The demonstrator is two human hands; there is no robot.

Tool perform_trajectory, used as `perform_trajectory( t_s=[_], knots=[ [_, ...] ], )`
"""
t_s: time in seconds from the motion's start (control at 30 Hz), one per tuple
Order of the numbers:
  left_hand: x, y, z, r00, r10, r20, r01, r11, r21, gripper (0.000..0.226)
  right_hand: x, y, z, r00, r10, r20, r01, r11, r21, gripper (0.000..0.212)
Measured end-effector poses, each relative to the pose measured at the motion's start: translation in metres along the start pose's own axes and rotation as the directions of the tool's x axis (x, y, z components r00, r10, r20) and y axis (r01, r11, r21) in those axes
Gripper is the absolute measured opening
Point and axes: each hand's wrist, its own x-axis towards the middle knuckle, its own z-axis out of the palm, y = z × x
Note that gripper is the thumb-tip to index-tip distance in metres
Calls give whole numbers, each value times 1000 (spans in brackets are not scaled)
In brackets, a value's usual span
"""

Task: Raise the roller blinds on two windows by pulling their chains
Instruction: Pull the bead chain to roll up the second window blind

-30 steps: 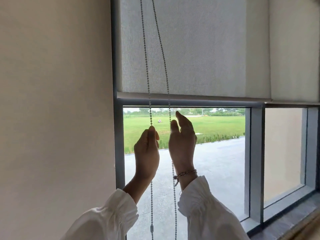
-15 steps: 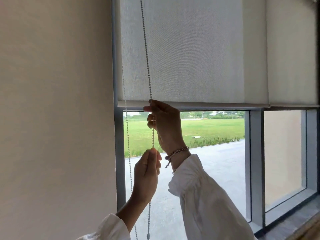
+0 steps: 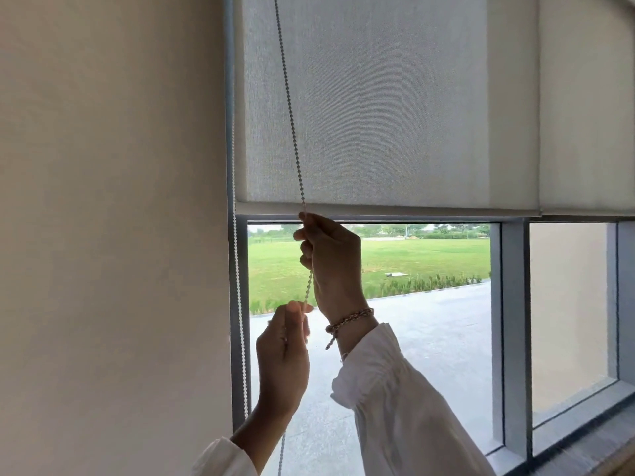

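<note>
A grey roller blind (image 3: 378, 108) covers the upper part of the left window, its bottom bar (image 3: 412, 210) just above my hands. A bead chain (image 3: 290, 111) runs down in front of it. My right hand (image 3: 331, 259) grips this strand just under the bar. My left hand (image 3: 283, 352) pinches the same strand lower down. The chain's other strand (image 3: 238, 304) hangs along the window frame. A second blind (image 3: 587, 104) covers the right window to about the same height.
A plain beige wall (image 3: 110, 235) fills the left side. A grey mullion (image 3: 512, 331) divides the two windows, with the sill (image 3: 584, 431) at the lower right. Grass and pavement lie outside the glass.
My right hand let go of one strand and moved up to grip the strand my left hand holds. My left hand sank lower. The free strand swung to the frame.
</note>
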Motion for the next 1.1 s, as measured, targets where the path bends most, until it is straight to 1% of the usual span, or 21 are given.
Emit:
perform_trajectory(
  t_s=[0.07,0.1,0.13,0.17,0.23,0.3,0.33,0.37,0.43,0.5,0.57,0.67,0.73,0.77,0.8,0.87,0.93,0.97,1.03,1.07,1.1],
  knots=[
    [8,-2,-7,968,206,-146,-164,953,256,41,-1,-3,-2,999,-31,-14,30,999,-20,14],
    [15,-3,-10,937,279,-210,-181,903,390,36,-2,-5,-4,998,-56,-22,55,998,-34,15],
    [22,-3,-12,914,312,-260,-154,859,489,36,-2,-7,-6,996,-83,-27,82,995,-49,18],
    [31,-4,-13,903,317,-290,-110,824,556,45,-3,-9,-8,993,-111,-32,109,992,-60,20],
    [49,-8,-14,931,239,-274,-16,781,624,71,-4,-14,-13,986,-162,-45,159,984,-75,22],
    [60,-9,-9,979,18,-204,99,830,548,88,-5,-19,-18,979,-194,-58,188,977,-97,22],
    [64,-10,-5,982,-111,-153,170,873,457,88,-5,-20,-21,978,-199,-68,192,976,-106,23],
    [67,-11,-2,971,-217,-96,237,898,370,82,-4,-21,-23,976,-200,-81,191,975,-114,25],
    [67,-10,5,949,-314,-18,307,910,279,60,-3,-22,-27,976,-192,-107,179,977,-115,28],
    [64,-7,12,952,-306,-11,298,918,263,39,-3,-21,-32,976,-172,-132,158,982,-108,29],
    [60,-2,17,976,-212,-47,217,952,215,25,-3,-17,-36,971,-171,-165,149,980,-135,32],
    [46,8,22,995,-24,-100,22,1000,-19,31,-5,-9,-43,958,-188,-217,147,970,-192,28],
    [38,13,24,995,33,-89,-43,992,-117,38,-8,-5,-48,954,-188,-232,145,971,-190,16],
    [35,15,26,996,44,-74,-56,986,-155,41,-8,-3,-50,953,-184,-240,140,972,-189,14],
    [33,18,28,997,48,-63,-59,980,-188,43,-9,-2,-52,951,-185,-247,137,970,-200,19],
    [30,23,31,997,56,-44,-65,972,-224,44,-11,1,-53,940,-245,-238,157,928,-337,29],
    [25,27,34,996,87,-29,-92,969,-231,44,-16,2,-49,905,-378,-195,217,805,-552,34],
    [21,28,34,995,94,-14,-95,969,-229,44,-18,1,-45,878,-449,-163,266,743,-614,34],
    [15,29,34,997,79,18,-72,970,-230,43,-20,-3,-38,846,-526,-84,367,690,-624,30],
    [12,28,33,998,56,30,-47,970,-239,42,-20,-6,-34,862,-505,-44,390,717,-578,29],
    [11,28,31,999,31,40,-20,967,-253,42,-20,-11,-29,903,-431,-9,370,786,-495,28]
  ],
)
